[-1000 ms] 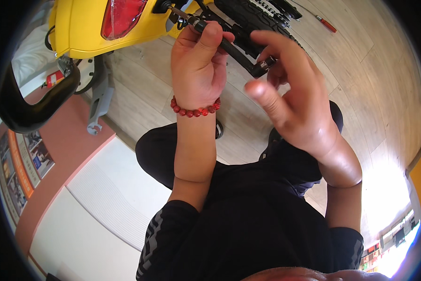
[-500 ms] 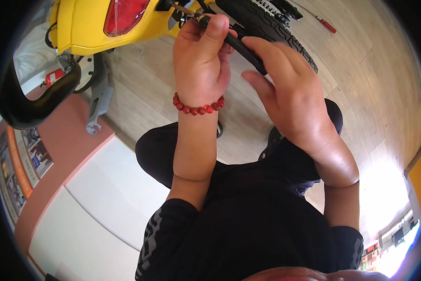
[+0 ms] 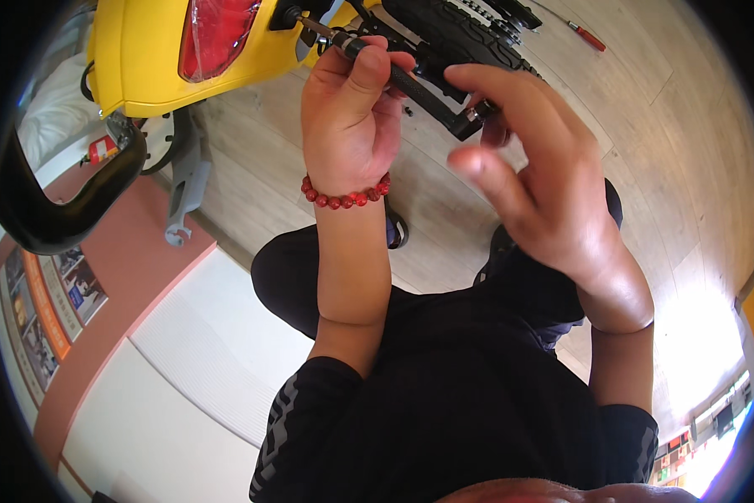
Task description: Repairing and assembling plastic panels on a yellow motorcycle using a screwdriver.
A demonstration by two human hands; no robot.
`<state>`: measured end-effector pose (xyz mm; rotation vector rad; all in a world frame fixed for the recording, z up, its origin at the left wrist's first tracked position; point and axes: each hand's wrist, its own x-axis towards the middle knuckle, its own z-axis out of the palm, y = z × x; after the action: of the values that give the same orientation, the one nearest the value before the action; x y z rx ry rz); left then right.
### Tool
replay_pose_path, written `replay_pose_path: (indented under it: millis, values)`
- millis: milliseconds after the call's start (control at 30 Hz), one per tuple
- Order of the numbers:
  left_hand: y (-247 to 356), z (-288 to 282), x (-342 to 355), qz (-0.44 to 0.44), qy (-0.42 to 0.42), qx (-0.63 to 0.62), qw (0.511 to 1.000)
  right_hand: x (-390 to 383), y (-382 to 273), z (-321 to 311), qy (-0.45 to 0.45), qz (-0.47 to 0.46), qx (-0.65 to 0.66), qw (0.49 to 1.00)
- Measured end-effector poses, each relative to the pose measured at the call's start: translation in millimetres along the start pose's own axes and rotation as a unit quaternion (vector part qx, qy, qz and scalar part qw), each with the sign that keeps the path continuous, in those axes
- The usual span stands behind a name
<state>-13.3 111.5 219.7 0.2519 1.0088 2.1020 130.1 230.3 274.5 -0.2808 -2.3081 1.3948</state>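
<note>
My left hand (image 3: 356,117), with a red bead bracelet (image 3: 347,199) at its wrist, is wrapped round a long black tool with a textured handle (image 3: 419,94). The tool's metal shaft (image 3: 316,27) slants up to a black round fitting (image 3: 288,14) on a yellow body panel (image 3: 146,59), beside a red lamp (image 3: 219,38). At its lower end the handle bends to a short silver piece (image 3: 478,110). Close to that end is my right hand (image 3: 544,159), thumb and fingers apart; its curled rear fingers are partly hidden, and no grip shows.
A black knobbly tyre (image 3: 444,33) and a chain (image 3: 481,17) lie just beyond the tool. A red-handled screwdriver (image 3: 590,38) rests on the wood-look floor at upper right. On the left are a curved black bar (image 3: 54,226) and a grey bracket (image 3: 188,184).
My right thumb and fingers have come off the handle's lower end, and the hand sits a little further right. The silver end piece now shows. The left hand keeps its grip.
</note>
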Motion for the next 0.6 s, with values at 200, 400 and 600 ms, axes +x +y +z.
replay_pose_path:
  millis: [200, 400, 600]
  values:
    - [-1.4, 6.7, 1.5, -0.022, 0.034, -0.013, 0.999, -0.6, 7.8, 17.3, 0.002, -0.027, -0.166, 0.986]
    - [-3.7, 11.3, 3.0, -0.024, 0.014, -0.029, 0.999, 2.4, 13.9, 15.9, -0.019, 0.192, 0.259, 0.946]
    - [-0.6, 11.1, 1.0, -0.004, 0.004, -0.003, 1.000, 9.2, 8.8, 3.9, -0.050, 0.412, 0.505, 0.757]
